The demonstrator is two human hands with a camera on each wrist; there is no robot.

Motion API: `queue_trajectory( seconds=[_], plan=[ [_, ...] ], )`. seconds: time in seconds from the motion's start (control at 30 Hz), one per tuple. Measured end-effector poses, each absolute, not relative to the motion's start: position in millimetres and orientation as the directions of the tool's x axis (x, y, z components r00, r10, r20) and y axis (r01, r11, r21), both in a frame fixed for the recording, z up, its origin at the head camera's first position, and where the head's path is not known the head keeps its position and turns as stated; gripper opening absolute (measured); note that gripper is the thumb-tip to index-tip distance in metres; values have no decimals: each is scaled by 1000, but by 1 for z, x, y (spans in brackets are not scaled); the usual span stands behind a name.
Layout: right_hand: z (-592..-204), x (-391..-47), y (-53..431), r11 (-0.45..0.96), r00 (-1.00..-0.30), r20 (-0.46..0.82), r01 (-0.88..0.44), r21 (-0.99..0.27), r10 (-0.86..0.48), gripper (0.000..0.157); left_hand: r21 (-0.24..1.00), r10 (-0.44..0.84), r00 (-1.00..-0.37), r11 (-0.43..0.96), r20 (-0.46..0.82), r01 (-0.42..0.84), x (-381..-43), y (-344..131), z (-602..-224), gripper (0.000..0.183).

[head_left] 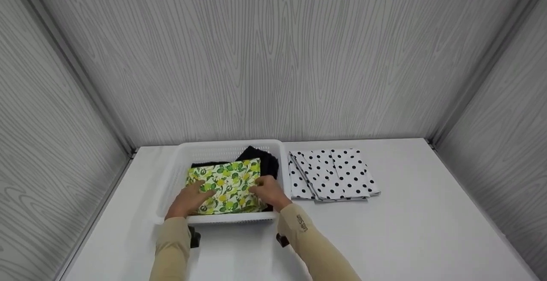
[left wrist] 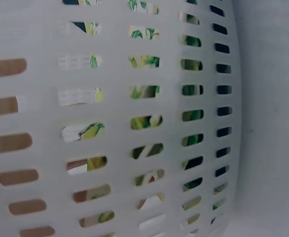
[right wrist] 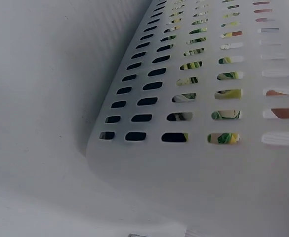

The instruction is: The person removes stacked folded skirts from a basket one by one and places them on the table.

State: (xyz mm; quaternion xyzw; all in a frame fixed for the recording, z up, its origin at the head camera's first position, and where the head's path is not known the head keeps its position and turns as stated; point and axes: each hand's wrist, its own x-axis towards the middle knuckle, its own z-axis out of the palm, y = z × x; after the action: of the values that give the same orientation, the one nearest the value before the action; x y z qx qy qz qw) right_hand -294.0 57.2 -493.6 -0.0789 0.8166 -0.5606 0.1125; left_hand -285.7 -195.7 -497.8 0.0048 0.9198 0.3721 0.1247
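Observation:
A folded cloth with a lemon-and-leaf print (head_left: 230,182) lies on top inside a white plastic basket (head_left: 230,218). My left hand (head_left: 188,198) reaches over the basket's front left and rests on the cloth, thumb and forefinger apart. At the cloth's right edge, my right hand (head_left: 270,192) pinches it between thumb and curled fingers. Dark folded fabric (head_left: 268,163) shows behind and to the right of the printed cloth. Both wrist views face the slotted basket wall (left wrist: 119,108); parts of the print and of my hands appear through the slots, most of the fingers hidden.
To the right of the basket, a folded white cloth with black dots (head_left: 337,176) lies on the white table (head_left: 410,229). Grey wood-grain panels (head_left: 273,59) enclose the table at the back and on both sides.

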Motion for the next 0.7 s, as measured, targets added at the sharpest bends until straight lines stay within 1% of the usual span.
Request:
queue_trajectory(
  seconds=[0.1, 0.17, 0.27, 0.33, 0.4, 0.43, 0.6, 0.7],
  plan=[
    [-494, -294, 57, 317, -972, -75, 0, -949, -224, 49, 697, 114, -968, 714, -222, -76, -284, -195, -498, 76],
    [-493, -294, 57, 299, -980, -53, -7, -954, -192, 46, 704, 114, -970, 706, -213, -72, -284, -195, -497, 75],
    [-491, -294, 57, 275, -989, -17, -23, -961, -144, 40, 729, 117, -972, 681, -203, -70, -285, -195, -496, 74],
    [-490, -294, 57, 278, -991, -5, -32, -960, -131, 30, 739, 121, -972, 669, -204, -72, -286, -196, -496, 71],
    [-490, -293, 58, 297, -990, -20, -22, -955, -137, 20, 744, 122, -970, 663, -211, -79, -287, -196, -497, 71],
    [-490, -292, 58, 311, -988, -39, -10, -950, -150, 20, 746, 122, -968, 660, -222, -88, -287, -196, -498, 71],
    [-490, -289, 58, 390, -971, -136, 50, -919, -196, 43, 707, 75, -961, 693, -267, -142, -288, -197, -499, 75],
    [-488, -288, 57, 400, -960, -169, 67, -914, -225, 50, 694, 39, -955, 696, -293, -185, -289, -198, -498, 77]
  ],
)
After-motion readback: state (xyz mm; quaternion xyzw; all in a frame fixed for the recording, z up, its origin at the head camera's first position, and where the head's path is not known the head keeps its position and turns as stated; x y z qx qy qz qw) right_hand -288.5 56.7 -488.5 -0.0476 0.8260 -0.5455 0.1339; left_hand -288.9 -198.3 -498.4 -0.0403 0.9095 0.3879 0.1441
